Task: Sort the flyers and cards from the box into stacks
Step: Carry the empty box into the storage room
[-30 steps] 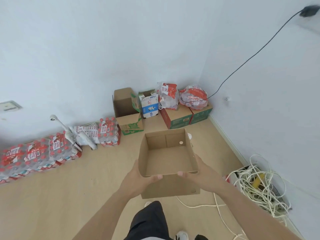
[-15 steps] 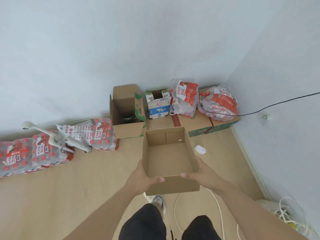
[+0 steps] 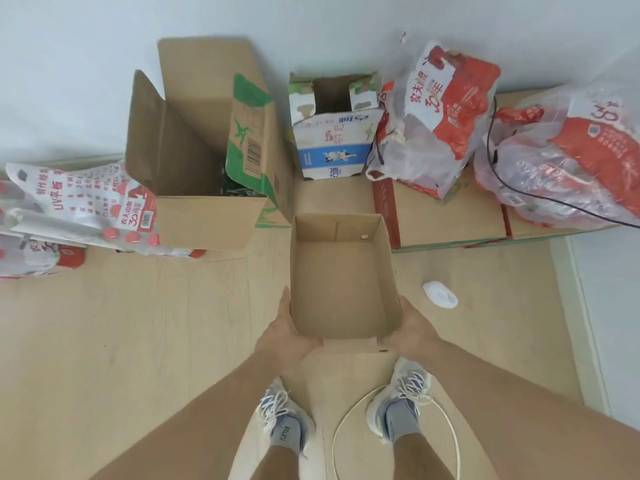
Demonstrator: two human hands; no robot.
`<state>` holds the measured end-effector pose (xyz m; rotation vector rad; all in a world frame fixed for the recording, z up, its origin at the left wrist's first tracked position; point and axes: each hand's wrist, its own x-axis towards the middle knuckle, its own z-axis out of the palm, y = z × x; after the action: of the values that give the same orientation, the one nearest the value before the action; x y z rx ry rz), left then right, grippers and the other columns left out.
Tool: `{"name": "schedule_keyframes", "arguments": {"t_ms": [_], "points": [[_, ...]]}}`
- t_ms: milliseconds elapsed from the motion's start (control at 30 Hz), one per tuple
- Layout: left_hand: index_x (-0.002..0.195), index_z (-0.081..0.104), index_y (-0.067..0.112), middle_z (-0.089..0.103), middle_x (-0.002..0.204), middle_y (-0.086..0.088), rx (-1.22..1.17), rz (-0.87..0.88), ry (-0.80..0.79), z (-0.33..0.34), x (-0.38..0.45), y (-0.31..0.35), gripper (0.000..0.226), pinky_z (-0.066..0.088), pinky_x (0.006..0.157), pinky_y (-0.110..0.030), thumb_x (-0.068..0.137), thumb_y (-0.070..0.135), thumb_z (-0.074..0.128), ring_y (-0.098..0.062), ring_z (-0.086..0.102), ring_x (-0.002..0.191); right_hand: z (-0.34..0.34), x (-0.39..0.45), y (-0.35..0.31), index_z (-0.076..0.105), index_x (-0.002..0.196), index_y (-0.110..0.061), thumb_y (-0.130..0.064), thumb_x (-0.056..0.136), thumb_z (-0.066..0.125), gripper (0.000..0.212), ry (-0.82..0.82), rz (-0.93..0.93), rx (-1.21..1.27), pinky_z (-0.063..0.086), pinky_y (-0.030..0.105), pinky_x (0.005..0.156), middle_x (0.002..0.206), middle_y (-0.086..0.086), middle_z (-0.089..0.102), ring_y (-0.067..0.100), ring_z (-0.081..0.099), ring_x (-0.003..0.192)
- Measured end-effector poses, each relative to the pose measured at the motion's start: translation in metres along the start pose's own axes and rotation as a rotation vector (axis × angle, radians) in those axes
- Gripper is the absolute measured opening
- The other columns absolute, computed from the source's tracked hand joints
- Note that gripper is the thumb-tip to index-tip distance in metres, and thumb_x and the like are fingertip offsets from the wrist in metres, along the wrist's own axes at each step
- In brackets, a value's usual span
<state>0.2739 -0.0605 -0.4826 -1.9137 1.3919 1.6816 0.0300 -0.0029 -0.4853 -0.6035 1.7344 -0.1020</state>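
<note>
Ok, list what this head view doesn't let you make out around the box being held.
- Fingers of the left hand and right hand: hidden under the small open box.
- Bottom of the tall carton: dark, contents unclear.
- White object on the floor: too small to identify.
- Water packs: cut off by the left edge.

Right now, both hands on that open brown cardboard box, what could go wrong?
1. The white cable loops on the floor between the grey laced shoes; a step forward could snag a foot.
2. The left hand and right hand grip only the near corners of the open brown cardboard box, so its far end may tip down.
3. The box looks empty apart from a small round object by its far wall: no flyers or cards visible to sort.
</note>
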Motion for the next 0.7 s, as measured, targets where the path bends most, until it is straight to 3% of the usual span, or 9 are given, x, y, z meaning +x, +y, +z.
{"name": "schedule_keyframes", "arguments": {"t_ms": [100,200,300,367,433,533,600,700], "points": [[0.158,-0.01,0.041,0.043,0.155,0.01,-0.143,-0.035,0.011,0.028,0.064,-0.016,0.134,0.045,0.107,-0.035,0.06,0.042,0.081,-0.019,0.052,0.133,0.005,0.072,0.023,0.041,0.139,-0.031,-0.019,0.067,0.086,0.086,0.028,0.006,-0.031,0.053,0.032,0.087,0.113,-0.008,0.066,0.018,0.063,0.103],[0.16,-0.007,0.037,0.041,0.156,0.011,-0.27,-0.082,0.005,0.05,0.116,-0.027,0.136,0.039,0.109,-0.029,0.063,0.035,0.088,-0.016,0.047,0.137,0.01,0.126,0.039,0.04,0.143,-0.032,-0.018,0.07,0.087,0.088,0.051,0.029,-0.018,0.052,0.028,0.089,0.121,-0.008,0.064,0.02,0.062,0.113],[0.16,-0.008,0.036,0.022,0.165,0.011,-0.502,-0.168,-0.029,0.067,0.152,-0.034,0.141,0.029,0.121,-0.041,0.055,0.045,0.086,-0.018,0.033,0.148,0.02,0.163,0.051,0.038,0.148,-0.028,-0.014,0.074,0.087,0.09,0.11,0.09,0.077,0.046,0.019,0.087,0.13,-0.005,0.06,0.021,0.058,0.119],[0.162,0.001,0.034,0.027,0.164,0.011,-0.562,-0.198,0.011,0.075,0.167,-0.04,0.125,0.027,0.121,-0.039,0.067,0.038,0.083,-0.018,0.033,0.148,0.029,0.176,0.054,0.04,0.148,-0.024,-0.011,0.076,0.086,0.086,0.194,0.136,0.171,0.044,0.023,0.091,0.131,-0.003,0.061,0.02,0.059,0.113],[0.158,0.024,0.032,0.048,0.15,0.013,-0.525,-0.198,0.064,0.081,0.18,-0.043,0.092,0.031,0.109,-0.031,0.083,0.026,0.077,-0.016,0.043,0.139,0.04,0.186,0.054,0.047,0.142,-0.023,-0.006,0.08,0.082,0.074,0.246,0.215,0.315,0.044,0.023,0.091,0.121,-0.003,0.065,0.018,0.058,0.103],[0.145,0.041,0.033,0.061,0.132,0.014,-0.502,-0.161,0.089,0.074,0.193,-0.027,0.067,0.031,0.094,-0.027,0.087,0.02,0.072,-0.014,0.052,0.124,0.048,0.202,0.041,0.046,0.146,-0.022,-0.001,0.081,0.078,0.075,0.293,0.234,0.456,0.045,0.03,0.106,0.13,-0.003,0.065,0.019,0.06,0.111],[0.151,0.035,0.031,0.056,0.138,0.014,-0.5,-0.127,0.12,0.064,0.203,-0.007,0.073,0.032,0.094,-0.023,0.089,0.019,0.071,-0.012,0.052,0.121,0.042,0.213,0.024,0.036,0.154,-0.024,0.001,0.087,0.071,0.08,0.305,0.236,0.556,0.041,0.027,0.107,0.14,-0.002,0.059,0.02,0.057,0.121],[0.162,0.012,0.027,0.031,0.162,0.006,-0.506,-0.104,0.15,0.045,0.219,0.02,0.091,0.026,0.104,-0.03,0.091,0.026,0.069,-0.02,0.034,0.145,0.022,0.222,-0.006,0.029,0.155,-0.015,-0.001,0.092,0.063,0.072,0.274,0.248,0.601,0.044,0.033,0.097,0.147,0.011,0.049,0.03,0.053,0.128]]}}
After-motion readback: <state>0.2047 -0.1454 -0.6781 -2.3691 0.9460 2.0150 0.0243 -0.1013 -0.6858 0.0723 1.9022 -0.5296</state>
